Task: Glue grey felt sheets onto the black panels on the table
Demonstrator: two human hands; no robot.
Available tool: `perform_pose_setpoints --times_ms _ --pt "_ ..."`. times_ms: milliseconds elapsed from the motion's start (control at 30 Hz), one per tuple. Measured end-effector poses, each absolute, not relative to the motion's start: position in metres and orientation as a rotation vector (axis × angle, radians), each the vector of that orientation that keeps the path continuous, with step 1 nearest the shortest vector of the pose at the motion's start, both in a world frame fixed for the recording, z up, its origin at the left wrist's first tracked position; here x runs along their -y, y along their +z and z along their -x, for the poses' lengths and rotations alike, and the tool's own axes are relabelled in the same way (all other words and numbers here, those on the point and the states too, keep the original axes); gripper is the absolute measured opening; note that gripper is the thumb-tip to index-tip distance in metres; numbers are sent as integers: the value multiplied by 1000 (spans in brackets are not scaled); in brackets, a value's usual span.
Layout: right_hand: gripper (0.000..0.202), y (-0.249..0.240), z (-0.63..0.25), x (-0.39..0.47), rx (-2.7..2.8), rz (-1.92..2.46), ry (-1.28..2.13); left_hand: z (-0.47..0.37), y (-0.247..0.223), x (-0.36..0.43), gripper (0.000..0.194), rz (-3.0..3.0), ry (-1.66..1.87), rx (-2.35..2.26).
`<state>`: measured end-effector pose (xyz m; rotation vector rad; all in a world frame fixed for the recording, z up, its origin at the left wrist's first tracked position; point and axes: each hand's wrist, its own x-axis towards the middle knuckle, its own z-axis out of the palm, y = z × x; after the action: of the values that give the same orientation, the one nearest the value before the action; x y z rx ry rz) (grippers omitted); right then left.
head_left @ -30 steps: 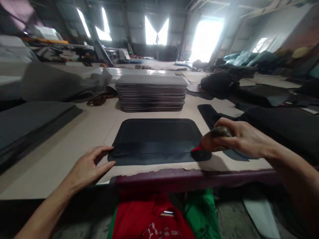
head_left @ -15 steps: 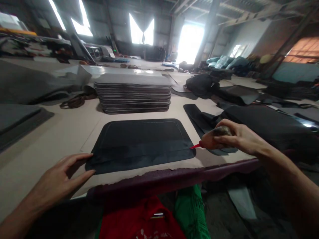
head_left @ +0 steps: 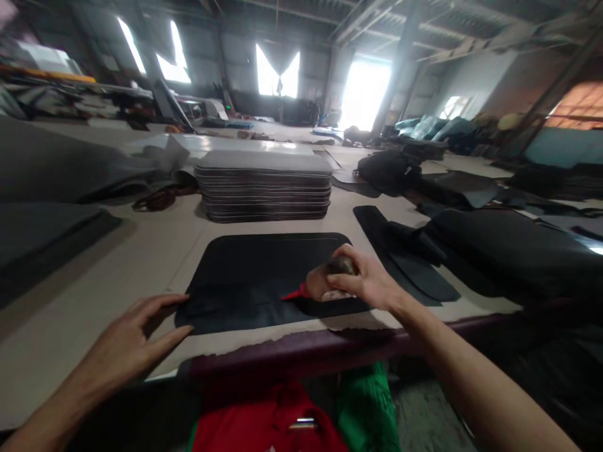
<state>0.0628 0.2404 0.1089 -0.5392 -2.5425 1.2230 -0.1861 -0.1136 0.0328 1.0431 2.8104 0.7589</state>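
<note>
A black rounded-corner sheet (head_left: pixel 245 270) lies flat on the table in front of me. At its left edge rests my left hand (head_left: pixel 136 336), thumb and fingers apart, the fingertips touching the sheet's border. My right hand (head_left: pixel 367 276) is wrapped round a glue bottle (head_left: pixel 320 282) with a red pointed nozzle. The bottle is tilted over the sheet's lower right half, its tip pointing left at or just above the surface. Hand and bottle cover part of the sheet's right side.
Behind the sheet stands a tall stack of grey-topped panels (head_left: pixel 264 188). Black cut pieces (head_left: pixel 400 251) and a dark pile (head_left: pixel 490 245) lie to the right. Grey sheets (head_left: pixel 42 232) sit at the left. Dark red material (head_left: pixel 301 348) hangs along the table's front edge.
My right hand has carried the bottle left along the sheet, from its right edge towards the middle. The left hand stays at the left edge. The view has shifted slightly.
</note>
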Motion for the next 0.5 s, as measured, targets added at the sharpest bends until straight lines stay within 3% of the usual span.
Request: perform_pose_setpoints --times_ms 233,500 --pt "40 63 -47 -238 1697 560 1906 190 30 114 72 -994 769 -2826" --pt "35 72 -77 -297 1211 701 1873 185 35 114 65 -1012 771 -2859"
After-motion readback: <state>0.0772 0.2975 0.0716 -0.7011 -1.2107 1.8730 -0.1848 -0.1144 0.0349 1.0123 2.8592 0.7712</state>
